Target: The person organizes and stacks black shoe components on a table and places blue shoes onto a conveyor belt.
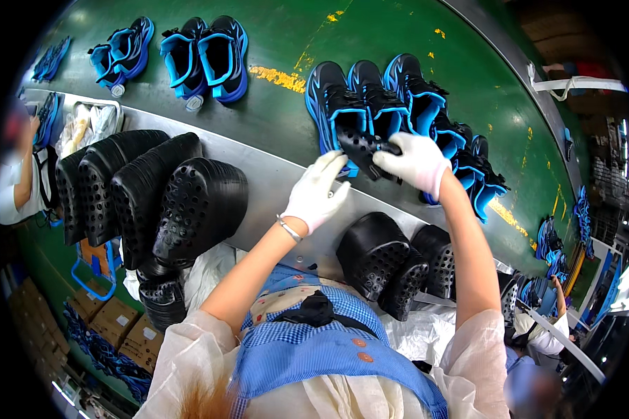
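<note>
My right hand, in a white glove, is closed on a black perforated shoe insert held over the heel openings of black-and-blue shoes. My left hand, also gloved, has its fingers stretched out and its thumb apart. Its fingertips are beside the heel of the leftmost shoe of this group; whether they touch it I cannot tell. More shoes of the same kind stand close by on the right, toes pointing away from me. The insert and my right hand partly hide the nearest shoe openings.
Nested stacks of black perforated inserts rest left of me, with more stacks nearer right. A metal ledge edges the green surface, where other shoe pairs stand. Cartons lie lower left; other people work at both sides.
</note>
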### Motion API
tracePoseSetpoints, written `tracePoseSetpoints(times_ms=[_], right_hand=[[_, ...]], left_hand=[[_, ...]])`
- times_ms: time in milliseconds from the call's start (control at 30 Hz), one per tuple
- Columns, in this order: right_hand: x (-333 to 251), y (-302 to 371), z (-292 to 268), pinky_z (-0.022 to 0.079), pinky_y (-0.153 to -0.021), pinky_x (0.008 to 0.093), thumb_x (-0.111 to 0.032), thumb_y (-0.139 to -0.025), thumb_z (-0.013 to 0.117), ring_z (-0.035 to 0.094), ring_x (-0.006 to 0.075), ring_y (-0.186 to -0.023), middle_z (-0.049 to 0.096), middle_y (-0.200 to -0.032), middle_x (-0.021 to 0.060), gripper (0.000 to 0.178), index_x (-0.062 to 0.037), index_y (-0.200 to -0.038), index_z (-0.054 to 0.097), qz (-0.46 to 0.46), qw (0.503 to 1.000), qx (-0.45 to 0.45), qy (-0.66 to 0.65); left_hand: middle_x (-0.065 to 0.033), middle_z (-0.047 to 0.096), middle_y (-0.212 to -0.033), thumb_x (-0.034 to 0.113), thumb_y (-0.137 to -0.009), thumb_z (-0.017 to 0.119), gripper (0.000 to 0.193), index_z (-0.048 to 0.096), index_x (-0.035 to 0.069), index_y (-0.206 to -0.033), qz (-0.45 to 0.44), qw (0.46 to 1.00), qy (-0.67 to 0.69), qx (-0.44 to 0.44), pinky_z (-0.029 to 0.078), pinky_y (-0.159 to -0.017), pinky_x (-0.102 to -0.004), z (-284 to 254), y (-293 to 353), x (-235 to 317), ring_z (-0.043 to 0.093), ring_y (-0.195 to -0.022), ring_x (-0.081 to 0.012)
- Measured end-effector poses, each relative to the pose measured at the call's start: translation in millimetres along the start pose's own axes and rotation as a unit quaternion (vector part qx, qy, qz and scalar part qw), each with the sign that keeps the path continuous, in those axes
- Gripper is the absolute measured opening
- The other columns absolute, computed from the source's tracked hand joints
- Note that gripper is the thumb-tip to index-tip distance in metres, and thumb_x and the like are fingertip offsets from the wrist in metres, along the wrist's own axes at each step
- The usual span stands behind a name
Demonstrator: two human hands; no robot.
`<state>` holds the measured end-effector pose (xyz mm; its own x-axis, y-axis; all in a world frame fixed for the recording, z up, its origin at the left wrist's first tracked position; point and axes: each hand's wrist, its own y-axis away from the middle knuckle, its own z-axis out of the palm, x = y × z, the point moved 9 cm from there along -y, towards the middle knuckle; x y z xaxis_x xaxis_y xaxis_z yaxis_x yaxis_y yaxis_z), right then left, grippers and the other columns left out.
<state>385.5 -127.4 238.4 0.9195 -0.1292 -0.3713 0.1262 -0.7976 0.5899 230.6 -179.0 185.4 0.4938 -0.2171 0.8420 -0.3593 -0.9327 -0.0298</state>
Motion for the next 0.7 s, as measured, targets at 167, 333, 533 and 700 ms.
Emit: tracePoseSetpoints(times_ms=[167,333,533,700], right_hand=[[-32.9,-54.6,8.8,0.052,-0.076,0.0432,-0.039,-0.083,0.054,0.065,0.0370,-0.084,0.067,-0.087,0.0221,0.042,0.0018,-0.086,0.061,-0.022,0.975,0.106,0.196],[-36.8,-70.3,41.2,0.053,-0.076,0.0408,-0.041,-0.084,0.058,0.067,0.0344,-0.084,0.067,-0.093,0.0215,0.043,0.0008,-0.087,0.067,0.047,0.979,0.141,0.140],[-33.1,-91.6,52.3,0.052,-0.081,0.0422,-0.036,-0.084,0.059,0.065,0.0371,-0.088,0.066,-0.094,0.0232,0.037,-0.0020,-0.090,0.071,0.072,0.993,0.033,0.090],[-19.5,-112.4,64.9,0.052,-0.079,0.0442,-0.025,-0.087,0.053,0.065,0.0366,-0.087,0.067,-0.095,0.0201,0.026,-0.0056,-0.092,0.069,0.038,0.979,0.183,0.084]], left_hand=[[-0.0078,0.055,-0.121,0.015,-0.078,0.063,0.039,0.056,0.009,-0.116,0.002,0.997,-0.074,-0.021,0.051,-0.079,-0.0391,12.4,-16.7,4.0,0.059,-0.096,-0.0291],[-0.0086,0.062,-0.104,0.023,-0.079,0.066,0.033,0.058,0.009,-0.108,-0.119,0.972,-0.133,-0.155,0.053,-0.069,-0.0414,36.8,-41.3,-21.9,0.064,-0.083,-0.0283],[-0.0142,0.070,-0.096,0.031,-0.082,0.060,0.026,0.069,0.010,-0.094,-0.206,0.922,-0.160,-0.285,0.053,-0.077,-0.0390,64.5,-58.1,-52.9,0.066,-0.091,-0.0320],[-0.0115,0.071,-0.094,0.028,-0.083,0.057,0.021,0.071,0.014,-0.091,-0.192,0.928,-0.169,-0.272,0.054,-0.075,-0.0389,65.4,-61.5,-49.1,0.068,-0.090,-0.0302]])
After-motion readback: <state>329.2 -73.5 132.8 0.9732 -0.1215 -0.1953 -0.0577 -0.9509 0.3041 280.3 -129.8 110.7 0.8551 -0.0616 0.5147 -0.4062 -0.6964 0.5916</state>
